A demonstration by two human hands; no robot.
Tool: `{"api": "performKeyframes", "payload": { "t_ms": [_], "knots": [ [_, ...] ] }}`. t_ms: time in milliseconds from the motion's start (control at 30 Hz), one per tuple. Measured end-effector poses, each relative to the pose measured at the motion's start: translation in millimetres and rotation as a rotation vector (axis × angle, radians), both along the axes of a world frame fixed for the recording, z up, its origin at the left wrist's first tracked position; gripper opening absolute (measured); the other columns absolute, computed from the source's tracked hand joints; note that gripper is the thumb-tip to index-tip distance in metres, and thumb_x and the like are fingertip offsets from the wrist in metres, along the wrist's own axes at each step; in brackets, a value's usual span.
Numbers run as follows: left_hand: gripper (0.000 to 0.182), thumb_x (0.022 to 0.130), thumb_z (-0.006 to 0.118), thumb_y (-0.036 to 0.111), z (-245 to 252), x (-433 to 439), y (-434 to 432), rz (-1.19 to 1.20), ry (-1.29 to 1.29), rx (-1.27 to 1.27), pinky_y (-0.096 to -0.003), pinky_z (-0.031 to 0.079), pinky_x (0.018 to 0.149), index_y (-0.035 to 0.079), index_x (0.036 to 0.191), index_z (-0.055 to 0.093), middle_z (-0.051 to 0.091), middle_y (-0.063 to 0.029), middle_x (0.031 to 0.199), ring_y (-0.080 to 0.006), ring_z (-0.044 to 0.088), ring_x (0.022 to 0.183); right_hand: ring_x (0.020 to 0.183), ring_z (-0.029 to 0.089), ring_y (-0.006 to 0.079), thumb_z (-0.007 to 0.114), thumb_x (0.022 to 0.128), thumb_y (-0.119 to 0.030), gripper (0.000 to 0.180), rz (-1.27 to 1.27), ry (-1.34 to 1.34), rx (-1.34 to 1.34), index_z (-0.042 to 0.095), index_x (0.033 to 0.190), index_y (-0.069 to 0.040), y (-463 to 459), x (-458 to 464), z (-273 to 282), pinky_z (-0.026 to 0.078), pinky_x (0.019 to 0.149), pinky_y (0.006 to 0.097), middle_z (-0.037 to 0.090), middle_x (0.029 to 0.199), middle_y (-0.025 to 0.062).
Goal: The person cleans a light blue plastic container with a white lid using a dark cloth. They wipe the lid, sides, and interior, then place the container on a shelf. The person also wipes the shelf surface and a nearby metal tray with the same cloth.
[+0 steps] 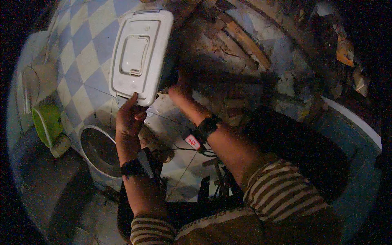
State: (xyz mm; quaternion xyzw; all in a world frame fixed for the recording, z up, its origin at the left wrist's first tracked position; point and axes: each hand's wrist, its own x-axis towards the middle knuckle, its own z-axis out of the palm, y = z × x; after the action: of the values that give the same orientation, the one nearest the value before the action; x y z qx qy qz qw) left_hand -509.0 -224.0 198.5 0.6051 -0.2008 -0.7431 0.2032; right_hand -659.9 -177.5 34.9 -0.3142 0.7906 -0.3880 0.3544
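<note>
A white plastic box lid (134,55) with a raised rectangular panel is tilted up in front of me. A grey clip sits on its far edge. My left hand (131,114) grips the lid's near end, with the thumb on the top face. Deep shadow lies along the lid's right side, so I cannot tell how much of a box body is beneath it. My right hand (180,87) reaches into that shadow beside the lid. Its fingers are hidden there. Dark bands circle both my wrists.
Blue and white checkered tiles (88,46) spread beyond the lid. A round white-rimmed bucket (87,127) stands left of my forearm, near a green plastic container (47,122). Wooden boards (245,39) lie at the upper right. A large blue-green tub (346,131) is at far right.
</note>
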Motion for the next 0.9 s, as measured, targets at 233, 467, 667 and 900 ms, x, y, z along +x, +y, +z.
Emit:
{"api": "performKeyframes", "payload": {
  "t_ms": [233,467,667,900],
  "knots": [
    [0.023,0.091,0.062,0.020,-2.0,4.5,-4.4,0.086,0.069,0.122,-0.0199,0.030,0.042,0.004,0.105,0.053,0.061,-0.0047,0.087,-0.0082,0.043,0.057,0.128,0.046,0.0300,0.046,0.075,0.006,0.061,-0.318,-0.315,-0.220,0.047,0.136,-0.002,-70.4,-79.7,57.0,0.034,0.108,0.0375,0.051,0.136,0.0167],
    [0.025,0.091,0.063,0.022,-27.7,10.1,-11.6,0.056,0.037,0.185,-0.0229,0.036,0.045,0.002,0.106,0.055,0.059,-0.0050,0.087,-0.0125,0.048,0.058,0.128,0.044,0.0325,0.054,0.076,0.009,0.066,-0.222,-0.056,-0.166,0.041,0.139,-0.003,-49.2,-49.0,46.2,0.033,0.108,0.0383,0.049,0.137,0.0189],
    [0.051,0.080,0.072,0.008,-44.5,14.4,-8.9,-0.120,0.046,-0.021,-0.0270,0.050,0.064,-0.001,0.126,0.052,0.066,-0.0101,0.095,-0.0158,0.058,0.077,0.119,0.050,0.0298,0.070,0.077,-0.007,0.062,-0.015,0.029,-0.235,0.044,0.133,-0.004,13.7,52.3,32.8,0.039,0.101,0.0403,0.054,0.127,0.0140],
    [0.046,0.086,0.066,0.021,-94.8,1.5,1.5,-0.218,-0.046,-0.289,-0.0387,0.055,0.070,-0.009,0.117,0.051,0.063,-0.0216,0.107,-0.0323,0.063,0.090,0.106,0.055,0.0231,0.059,0.086,-0.016,0.041,0.095,-0.641,0.060,0.055,0.126,-0.006,54.3,29.0,21.2,0.046,0.092,0.0363,0.060,0.119,0.0090]
  ]
}}
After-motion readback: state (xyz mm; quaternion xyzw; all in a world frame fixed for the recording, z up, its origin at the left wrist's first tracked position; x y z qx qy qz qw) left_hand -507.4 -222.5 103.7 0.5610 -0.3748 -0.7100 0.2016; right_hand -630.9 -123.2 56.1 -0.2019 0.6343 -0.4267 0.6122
